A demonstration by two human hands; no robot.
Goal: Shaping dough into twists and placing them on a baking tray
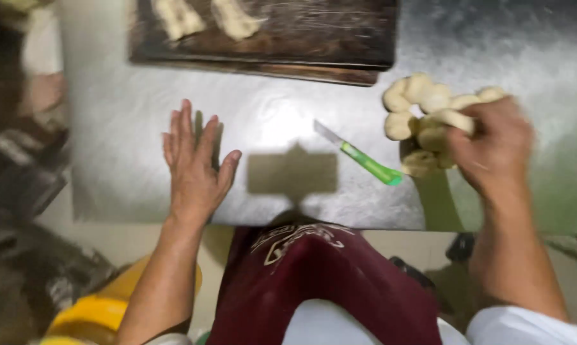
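Observation:
My left hand [194,163] lies flat and open on the shiny metal table [128,115], fingers spread, holding nothing. My right hand [493,144] is closed around a pale dough piece [451,119] at the edge of a cluster of small dough pieces [416,105] on the right of the table. A small knife with a green handle [365,160] lies on the table between my hands, its blade pointing to the upper left.
A dark wooden board [301,38] at the far edge carries two strips of dough [208,18]. A yellow container [103,306] sits below the table's near edge at the left. Blurred clutter fills the left side.

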